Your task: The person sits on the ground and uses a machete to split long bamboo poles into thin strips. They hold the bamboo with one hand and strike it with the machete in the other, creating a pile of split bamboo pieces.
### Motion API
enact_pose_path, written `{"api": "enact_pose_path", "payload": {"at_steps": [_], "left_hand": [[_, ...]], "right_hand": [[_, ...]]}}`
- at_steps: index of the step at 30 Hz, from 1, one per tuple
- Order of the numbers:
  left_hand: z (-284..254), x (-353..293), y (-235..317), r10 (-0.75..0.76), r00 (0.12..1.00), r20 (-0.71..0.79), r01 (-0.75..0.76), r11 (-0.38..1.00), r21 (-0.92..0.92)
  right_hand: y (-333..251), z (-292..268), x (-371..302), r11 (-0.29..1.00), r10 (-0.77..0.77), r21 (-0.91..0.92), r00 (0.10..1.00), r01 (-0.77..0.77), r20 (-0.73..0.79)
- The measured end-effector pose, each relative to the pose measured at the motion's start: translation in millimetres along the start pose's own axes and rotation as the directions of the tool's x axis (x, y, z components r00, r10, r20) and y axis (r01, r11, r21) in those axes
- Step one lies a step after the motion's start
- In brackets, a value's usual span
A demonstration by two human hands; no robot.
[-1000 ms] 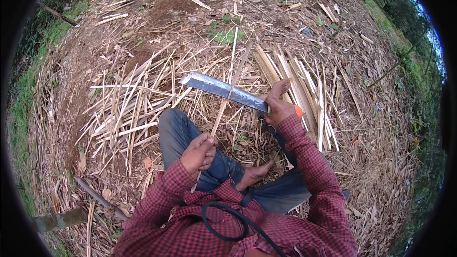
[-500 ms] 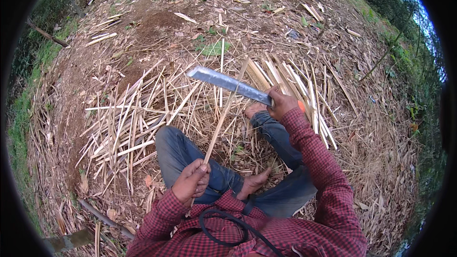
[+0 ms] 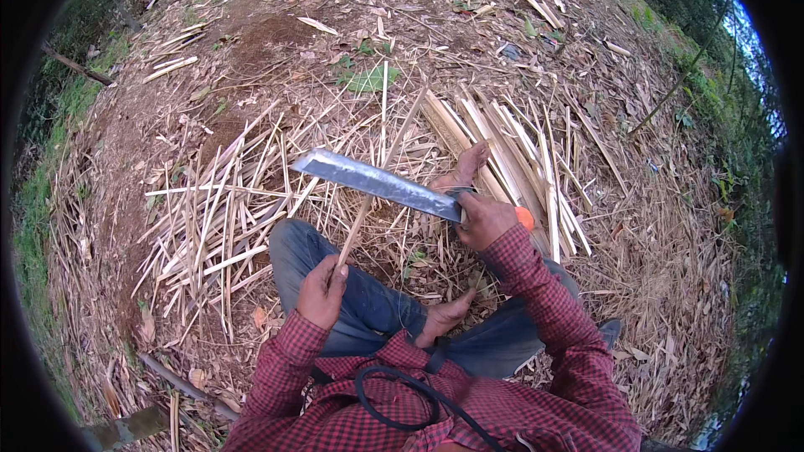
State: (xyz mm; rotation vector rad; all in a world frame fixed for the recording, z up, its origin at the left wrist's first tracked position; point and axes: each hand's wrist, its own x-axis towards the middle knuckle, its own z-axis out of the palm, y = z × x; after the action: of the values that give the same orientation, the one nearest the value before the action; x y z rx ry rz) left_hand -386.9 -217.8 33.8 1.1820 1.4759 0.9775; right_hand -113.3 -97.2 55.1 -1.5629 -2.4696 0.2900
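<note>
My left hand (image 3: 322,293) is closed round the lower end of a long, thin split-wood strip (image 3: 358,224), above my left thigh. The strip slants up and away to the right, its far end near the bundle of split pieces. In my right hand (image 3: 486,222) is a machete (image 3: 377,181), gripped by its handle, whose orange end shows behind the fist. Its broad grey blade points left and lies across the strip at about mid-length. Part of the strip is hidden behind the blade.
A loose heap of thin strips (image 3: 219,230) lies left of my knee. Wider split pieces (image 3: 494,138) lie beyond my right foot (image 3: 465,169). My bent legs (image 3: 494,351) are close below my hands. Dry leaves and a green leaf (image 3: 373,79) lie ahead.
The machete has slid down the strip toward me and to the left. My left hand has shifted left and slightly up. My right leg has moved, the foot now further out.
</note>
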Motion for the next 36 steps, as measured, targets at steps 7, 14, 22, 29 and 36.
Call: {"api": "enact_pose_path", "payload": {"at_steps": [7,14,22,29,36], "left_hand": [[1.0,-21.2,10.7,0.127,0.976,-0.175,-0.043,0.907,0.42],[2.3,-37.3,8.1,0.069,0.99,-0.126,-0.021,0.936,0.352],[-51.4,-49.9,-2.9,0.067,0.94,-0.336,0.013,0.973,0.232],[-249.2,25.9,-124.8,0.072,0.635,-0.769,0.369,0.847,0.384],[-198.6,116.3,-62.9,0.161,0.726,-0.669,0.569,0.406,0.715]], "right_hand": [[-11.2,16.5,24.5,0.994,0.094,-0.062,0.99,-0.087,0.109],[16.2,18.6,23.9,0.994,0.017,-0.108,0.998,-0.01,0.067],[148.3,13.8,42.4,0.746,0.662,-0.136,0.748,-0.651,0.049],[210.7,18.5,-31.1,0.64,0.764,-0.188,0.643,-0.745,0.056],[224.1,37.6,-83.1,0.605,0.794,-0.188,0.603,-0.774,0.073]]}}
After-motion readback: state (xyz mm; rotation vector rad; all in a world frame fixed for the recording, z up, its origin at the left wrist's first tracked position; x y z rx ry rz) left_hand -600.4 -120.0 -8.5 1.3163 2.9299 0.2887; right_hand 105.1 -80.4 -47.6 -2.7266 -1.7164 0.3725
